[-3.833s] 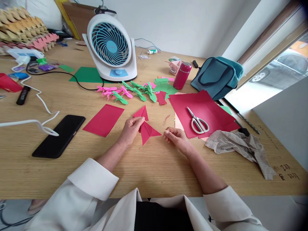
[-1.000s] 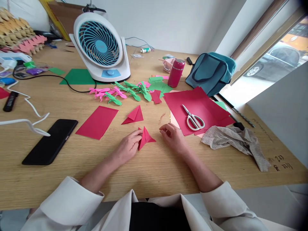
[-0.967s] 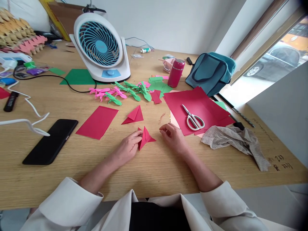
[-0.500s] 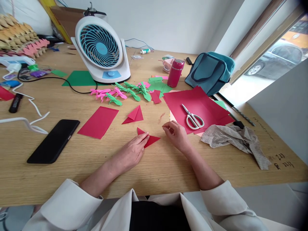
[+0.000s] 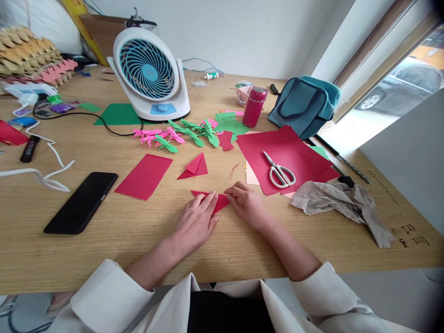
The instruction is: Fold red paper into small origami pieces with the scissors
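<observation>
A small folded piece of red paper (image 5: 219,203) lies on the table in front of me, partly covered by my fingers. My left hand (image 5: 197,216) rests on it with fingers stretched out flat, pressing it down, its thumb apart near the lower edge. At the paper's right corner, the fingertips of my right hand (image 5: 247,206) are pinched together. Just behind stands another folded red paper piece (image 5: 194,166), shaped like a triangle with a raised flap. To the left of that is a flat red paper rectangle (image 5: 144,176).
Scissors (image 5: 279,170) lie on large red sheets (image 5: 251,150) at right, beside a crumpled cloth (image 5: 322,198). Pink and green folded paper pieces (image 5: 192,134) sit before a fan (image 5: 149,71). A red flask (image 5: 255,107), a teal bag (image 5: 303,106) and a black phone (image 5: 81,202) surround the area.
My right hand has moved left onto the red paper's corner and pinches there. The paper has turned slightly under my left hand, which has shifted a little.
</observation>
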Demonstrator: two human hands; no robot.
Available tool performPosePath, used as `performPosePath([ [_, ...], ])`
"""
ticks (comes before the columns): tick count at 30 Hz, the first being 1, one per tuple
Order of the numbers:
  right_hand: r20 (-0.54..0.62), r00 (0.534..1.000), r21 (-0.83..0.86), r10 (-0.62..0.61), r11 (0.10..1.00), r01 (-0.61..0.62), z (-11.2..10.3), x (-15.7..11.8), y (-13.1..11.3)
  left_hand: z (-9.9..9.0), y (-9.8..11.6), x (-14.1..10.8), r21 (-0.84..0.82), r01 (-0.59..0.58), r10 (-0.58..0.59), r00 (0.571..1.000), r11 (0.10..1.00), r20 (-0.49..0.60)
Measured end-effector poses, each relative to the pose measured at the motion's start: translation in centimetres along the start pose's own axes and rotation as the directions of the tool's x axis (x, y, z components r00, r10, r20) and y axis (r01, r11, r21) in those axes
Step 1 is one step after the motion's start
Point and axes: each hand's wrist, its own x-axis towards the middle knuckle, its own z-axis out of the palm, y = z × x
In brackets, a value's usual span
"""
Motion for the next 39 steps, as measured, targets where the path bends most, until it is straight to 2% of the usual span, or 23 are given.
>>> performPosePath([
  [3,0.103,0.991,-0.103,-0.079,0.991,0.090,0.4,-0.3,-0.4,0.3,0.0,0.0,-0.011,0.026,-0.026,1.000,1.000,0.001],
  [6,0.130,0.984,-0.192,-0.120,0.971,0.143,0.8,-0.5,-0.5,0.7,-0.3,-0.2,-0.011,0.026,-0.026,1.000,1.000,-0.009],
  [14,0.013,0.999,-0.257,-0.034,0.966,0.036,1.1,-0.3,0.3,0.3,-0.4,-0.1,0.009,0.059,-0.059,0.998,0.998,0.031],
  [21,-0.046,0.993,-0.312,0.110,0.943,-0.118,1.5,-0.1,0.0,0.4,-1.4,0.6,-0.069,0.023,-0.026,0.999,0.997,-0.035],
  [25,-0.038,0.990,-0.272,0.138,0.952,-0.144,1.6,0.0,-0.2,0.0,-2.0,1.5,-0.111,0.106,-0.110,0.993,0.988,-0.029],
  [30,-0.042,0.987,-0.196,0.157,0.967,-0.162,1.6,-0.1,0.1,-0.7,-2.6,3.4,-0.179,0.201,-0.192,0.979,0.963,0.067],
  [36,-0.041,0.982,0.003,0.183,0.983,-0.183,1.6,0.1,0.9,-1.2,-3.3,4.7,-0.355,0.150,-0.109,0.985,0.923,0.131],
  [39,-0.006,0.981,0.135,0.193,0.972,-0.190,1.4,0.2,1.0,-1.7,-3.3,4.9,-0.370,0.091,-0.042,0.990,0.924,0.137],
])
